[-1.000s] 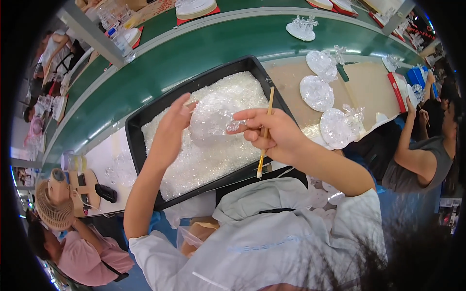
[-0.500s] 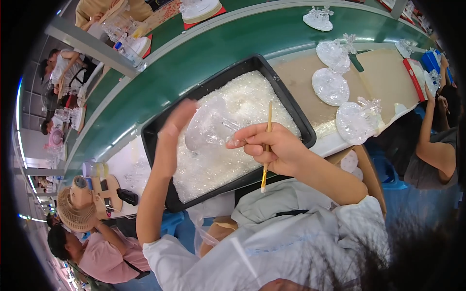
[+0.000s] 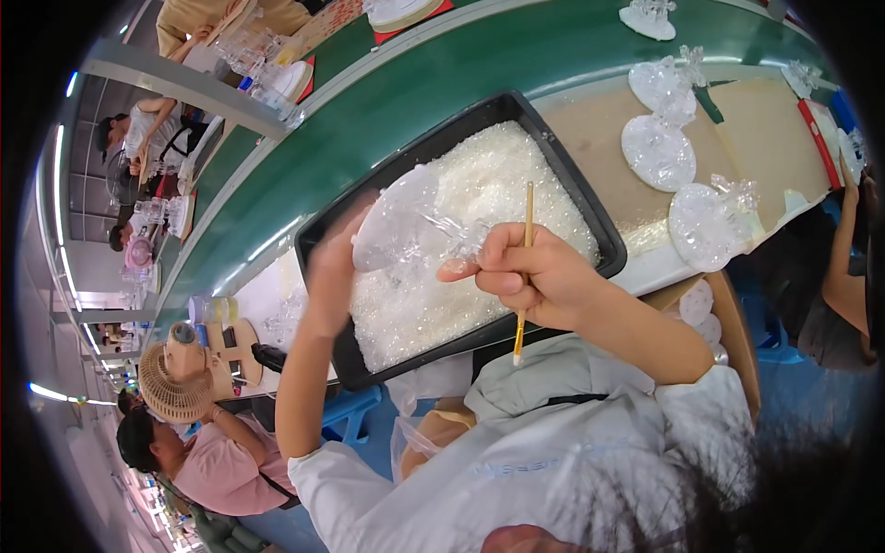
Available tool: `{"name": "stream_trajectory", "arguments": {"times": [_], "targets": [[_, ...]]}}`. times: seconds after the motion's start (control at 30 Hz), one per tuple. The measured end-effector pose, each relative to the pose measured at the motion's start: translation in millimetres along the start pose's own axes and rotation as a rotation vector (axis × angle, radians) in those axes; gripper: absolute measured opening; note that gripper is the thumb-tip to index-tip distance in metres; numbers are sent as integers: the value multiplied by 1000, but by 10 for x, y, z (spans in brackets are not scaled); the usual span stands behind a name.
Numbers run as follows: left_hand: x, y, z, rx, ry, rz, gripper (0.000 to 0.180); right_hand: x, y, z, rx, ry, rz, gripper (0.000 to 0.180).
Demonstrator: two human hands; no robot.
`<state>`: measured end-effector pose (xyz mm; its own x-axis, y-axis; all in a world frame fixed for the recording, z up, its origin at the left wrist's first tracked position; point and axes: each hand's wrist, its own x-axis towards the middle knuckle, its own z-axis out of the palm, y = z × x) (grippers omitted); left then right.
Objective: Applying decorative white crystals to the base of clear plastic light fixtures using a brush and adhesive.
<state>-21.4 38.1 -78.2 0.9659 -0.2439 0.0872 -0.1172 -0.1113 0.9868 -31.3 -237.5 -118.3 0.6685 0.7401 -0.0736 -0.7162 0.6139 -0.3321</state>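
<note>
My right hand (image 3: pixel 539 276) is closed round a thin yellow-handled paintbrush (image 3: pixel 529 217), its pale tip pointing down toward me. Its thumb and forefinger also pinch the clear figure end of a white round-based ornament (image 3: pixel 396 217). The ornament's disc is tilted above a black tray (image 3: pixel 576 203) filled with glittering white granules (image 3: pixel 502 166). At the disc's left edge is my left hand (image 3: pixel 334 272), smeared by motion; its fingers cannot be made out, and whether it touches the disc is unclear.
Several similar glittery ornaments (image 3: pixel 657 152) stand on brown board to the right. A green conveyor belt (image 3: pixel 369 138) runs behind the tray. Left are a beige fan (image 3: pixel 177 373) and a seated person in pink (image 3: pixel 226 470). A cardboard box (image 3: pixel 737 341) holds white discs by my right elbow.
The whole view has shifted, so the scene sits farther right. My left hand has come in against the disc's left edge. My right hand keeps its hold on the brush and ornament.
</note>
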Motion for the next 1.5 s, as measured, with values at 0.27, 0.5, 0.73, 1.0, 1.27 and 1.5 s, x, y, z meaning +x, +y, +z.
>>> {"name": "stream_trajectory", "arguments": {"times": [0.27, 0.5, 0.73, 1.0, 1.27, 1.5], "targets": [[-176, -80, -78, 135, -70, 24, 82, 26, -158, 214, -223, 69, 12, 29], [-59, 202, 124, 157, 270, 464, 83, 78, -275, 329, -557, 74, -140, 19], [-177, 188, -3, -24, 124, 372, 86, 157, -121, 147, -407, -4, -128, 9], [-333, -43, 260, 232, -17, 85, 89, 181, -161, 219, -381, -16, -37, 9], [-200, -226, -77, 133, 147, 306, 80, 187, -245, 287, -501, -52, -55, 10], [-104, 178, 227, 551, 131, 282, 58, 284, -310, 392, -583, -44, -92, 11]]}}
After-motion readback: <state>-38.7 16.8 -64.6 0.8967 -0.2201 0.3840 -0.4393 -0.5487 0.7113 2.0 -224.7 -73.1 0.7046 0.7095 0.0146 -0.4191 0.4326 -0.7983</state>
